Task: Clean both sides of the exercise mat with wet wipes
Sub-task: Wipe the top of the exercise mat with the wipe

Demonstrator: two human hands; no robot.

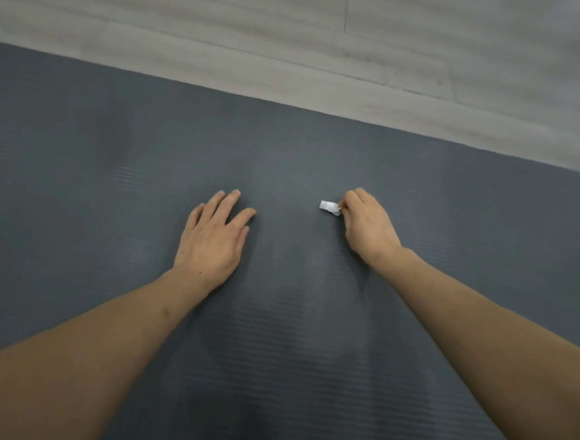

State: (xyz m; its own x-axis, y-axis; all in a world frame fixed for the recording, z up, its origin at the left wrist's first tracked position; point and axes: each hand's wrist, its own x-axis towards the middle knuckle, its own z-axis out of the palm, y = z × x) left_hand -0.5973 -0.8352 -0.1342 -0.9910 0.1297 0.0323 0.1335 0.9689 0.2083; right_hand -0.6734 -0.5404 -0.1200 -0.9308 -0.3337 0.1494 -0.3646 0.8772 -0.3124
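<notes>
A dark grey ribbed exercise mat (pixel 113 173) lies flat on the floor and fills most of the view. My left hand (pixel 213 238) rests palm down on the mat with its fingers straight and spread. To its right, my right hand (pixel 367 225) has its fingers curled round a small crumpled white wet wipe (pixel 329 207), which sticks out to the left of the fingers and touches the mat. Fainter damp-looking streaks run down the mat between my arms.
Pale wood-look floor (pixel 294 41) lies beyond the mat's far edge, which runs diagonally from upper left to lower right. A light wall or surface shows at the top right corner.
</notes>
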